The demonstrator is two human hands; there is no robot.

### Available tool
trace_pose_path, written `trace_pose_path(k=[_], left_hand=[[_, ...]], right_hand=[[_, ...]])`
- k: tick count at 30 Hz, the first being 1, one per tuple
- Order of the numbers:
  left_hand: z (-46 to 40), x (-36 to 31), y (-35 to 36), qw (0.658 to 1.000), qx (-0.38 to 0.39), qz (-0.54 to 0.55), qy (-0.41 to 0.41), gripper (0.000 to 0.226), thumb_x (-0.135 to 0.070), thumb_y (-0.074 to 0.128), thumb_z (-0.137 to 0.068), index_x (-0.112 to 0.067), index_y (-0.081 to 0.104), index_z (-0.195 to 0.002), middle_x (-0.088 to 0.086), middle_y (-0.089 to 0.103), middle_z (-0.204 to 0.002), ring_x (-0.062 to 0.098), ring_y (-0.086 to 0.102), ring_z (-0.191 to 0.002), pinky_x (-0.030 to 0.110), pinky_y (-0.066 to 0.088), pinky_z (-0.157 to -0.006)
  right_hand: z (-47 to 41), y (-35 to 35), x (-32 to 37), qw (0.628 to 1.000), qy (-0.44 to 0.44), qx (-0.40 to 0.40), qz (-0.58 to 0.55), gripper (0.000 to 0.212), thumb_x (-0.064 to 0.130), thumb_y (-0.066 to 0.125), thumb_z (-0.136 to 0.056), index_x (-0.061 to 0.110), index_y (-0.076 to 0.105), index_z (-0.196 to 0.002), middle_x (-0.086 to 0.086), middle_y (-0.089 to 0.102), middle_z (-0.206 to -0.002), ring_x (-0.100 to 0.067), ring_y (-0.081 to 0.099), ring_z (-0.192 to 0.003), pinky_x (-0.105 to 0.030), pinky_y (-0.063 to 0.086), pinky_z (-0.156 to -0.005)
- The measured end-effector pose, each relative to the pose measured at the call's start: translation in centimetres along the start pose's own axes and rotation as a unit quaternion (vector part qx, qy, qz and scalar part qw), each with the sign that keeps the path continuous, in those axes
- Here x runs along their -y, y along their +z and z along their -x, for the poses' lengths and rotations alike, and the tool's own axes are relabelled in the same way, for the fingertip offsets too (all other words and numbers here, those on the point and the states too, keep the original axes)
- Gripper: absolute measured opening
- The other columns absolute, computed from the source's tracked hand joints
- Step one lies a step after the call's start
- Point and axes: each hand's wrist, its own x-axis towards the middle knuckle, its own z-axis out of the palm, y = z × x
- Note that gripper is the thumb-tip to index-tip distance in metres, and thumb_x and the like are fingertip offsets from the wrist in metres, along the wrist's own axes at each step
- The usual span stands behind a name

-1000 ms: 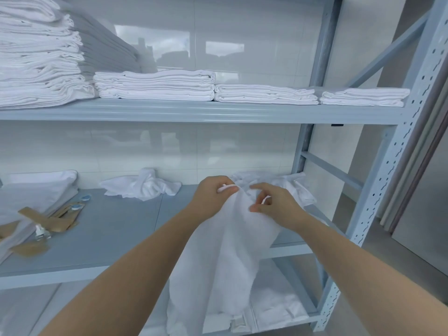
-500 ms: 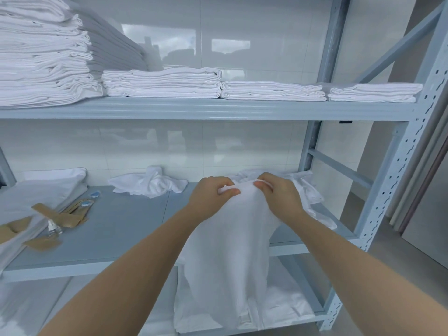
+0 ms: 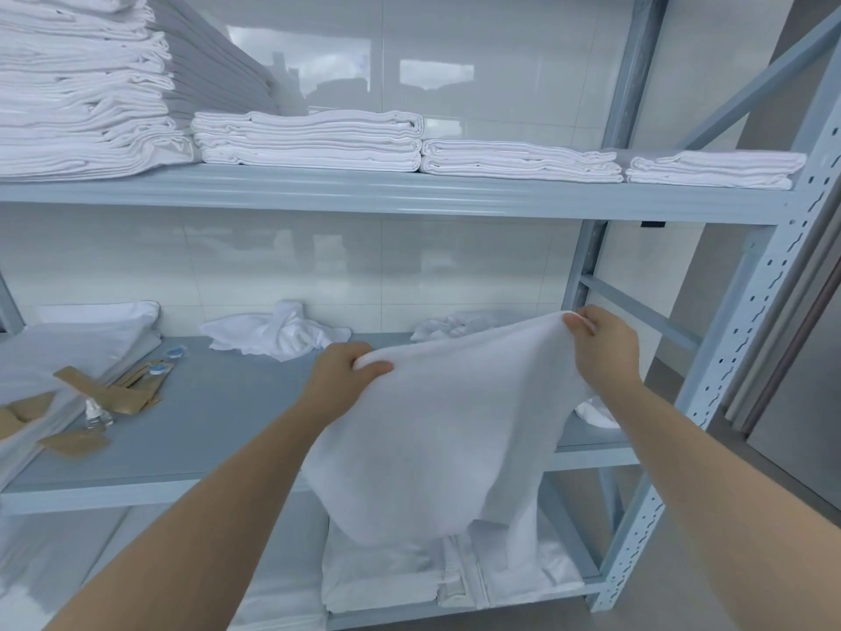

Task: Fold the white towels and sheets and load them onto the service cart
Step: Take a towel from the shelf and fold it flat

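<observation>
Four folded stacks (image 3: 309, 141) on the top shelf (image 3: 391, 195); two crumpled cloths (image 3: 277, 332), two blue caps (image 3: 159, 368) on the middle shelf (image 3: 214, 412).

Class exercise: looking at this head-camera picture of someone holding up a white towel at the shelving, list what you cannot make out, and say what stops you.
- Service cart: none appears in the head view.
- Lower hem of the towel: it blends into white linen on the bottom shelf.
- Crumpled cloth behind: mostly covered by the towel and right hand.
- Left hand fingertips: tucked under the towel edge.
- Small bottle: label too small.
</observation>
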Motion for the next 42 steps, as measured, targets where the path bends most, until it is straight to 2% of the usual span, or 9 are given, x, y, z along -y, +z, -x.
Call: trace_pose_path(k=[7,9,12,14,18,26,33,37,42], left_hand=[[-1.7,-7.6,3.0,0.990,0.031,0.021,0.135,0.022,-0.018,0.062,-0.092,-0.012,0.063,-0.071,-0.006,0.062,-0.070,0.012,0.053,-0.069,0.018,0.038,-0.065],[-2.0,-8.8,3.8,0.989,0.048,0.029,0.134,0.021,-0.020,0.062,-0.092,-0.019,0.063,-0.071,-0.011,0.059,-0.067,0.008,0.052,-0.065,0.017,0.037,-0.062],[-2.0,-9.7,4.5,0.988,0.082,0.043,0.126,0.020,-0.020,0.062,-0.092,-0.014,0.069,-0.074,-0.007,0.065,-0.071,0.005,0.055,-0.067,0.019,0.040,-0.064],[-1.7,-9.5,4.5,0.988,0.084,0.052,0.122,0.019,-0.018,0.063,-0.091,-0.005,0.071,-0.079,0.006,0.069,-0.077,0.014,0.057,-0.070,0.026,0.041,-0.066],[-0.8,-8.1,3.9,0.989,0.069,0.092,0.089,0.020,-0.020,0.071,-0.085,-0.002,0.069,-0.077,-0.006,0.060,-0.060,0.004,0.046,-0.054,0.020,0.035,-0.054],[3.1,-3.6,5.6,0.977,0.180,0.104,-0.047,0.034,-0.031,0.073,-0.084,-0.010,0.055,-0.064,-0.002,0.053,-0.067,0.013,0.049,-0.061,0.027,0.037,-0.062],[5.9,-0.1,8.3,0.972,0.173,0.101,-0.123,0.024,-0.033,0.066,-0.090,-0.010,0.069,-0.083,-0.001,0.066,-0.080,0.016,0.062,-0.074,0.027,0.048,-0.067],[5.1,0.1,7.4,0.988,0.053,0.113,-0.091,0.028,-0.023,0.063,-0.092,-0.007,0.057,-0.070,-0.002,0.051,-0.065,0.010,0.045,-0.060,0.015,0.032,-0.053],[1.9,-4.7,6.1,0.995,0.044,0.092,0.017,0.024,-0.023,0.058,-0.095,-0.005,0.065,-0.080,0.006,0.060,-0.073,0.010,0.049,-0.068,0.018,0.036,-0.061]], right_hand=[[2.9,2.3,3.8,0.988,-0.039,0.080,-0.126,0.015,0.021,0.058,-0.093,0.013,0.063,-0.082,0.007,0.059,-0.073,-0.005,0.051,-0.069,-0.009,0.036,-0.059],[3.8,3.1,4.8,0.975,-0.068,0.134,-0.166,0.005,0.019,0.063,-0.091,0.015,0.064,-0.093,0.011,0.063,-0.086,0.001,0.055,-0.081,-0.002,0.036,-0.068],[4.7,4.1,5.4,0.951,-0.083,0.233,-0.183,0.028,0.024,0.069,-0.087,0.018,0.062,-0.113,0.011,0.064,-0.105,0.003,0.056,-0.097,-0.003,0.037,-0.079],[4.9,4.6,5.3,0.949,-0.081,0.253,-0.170,0.010,0.023,0.071,-0.085,0.018,0.065,-0.092,0.008,0.063,-0.086,0.007,0.055,-0.075,-0.005,0.038,-0.066],[5.0,5.0,5.1,0.957,-0.080,0.223,-0.165,0.027,0.016,0.066,-0.088,0.017,0.052,-0.065,0.008,0.047,-0.060,0.002,0.041,-0.052,-0.011,0.033,-0.052],[3.8,3.4,6.8,0.971,-0.076,0.114,-0.194,0.016,0.003,0.057,-0.088,0.004,0.055,-0.072,0.004,0.048,-0.065,-0.001,0.040,-0.059,-0.011,0.031,-0.054],[1.8,0.2,7.0,0.977,-0.019,0.035,-0.210,0.018,0.016,0.058,-0.090,0.003,0.055,-0.078,-0.001,0.047,-0.068,-0.013,0.041,-0.064,-0.027,0.031,-0.060],[1.4,-0.9,4.7,0.985,0.053,0.010,-0.165,0.024,0.023,0.059,-0.088,0.008,0.053,-0.071,-0.001,0.045,-0.065,-0.017,0.040,-0.063,-0.028,0.032,-0.059],[2.2,-0.2,2.1,0.975,0.128,0.022,-0.180,0.012,0.020,0.065,-0.083,0.008,0.062,-0.079,-0.004,0.053,-0.070,-0.022,0.049,-0.070,-0.030,0.040,-0.067]])
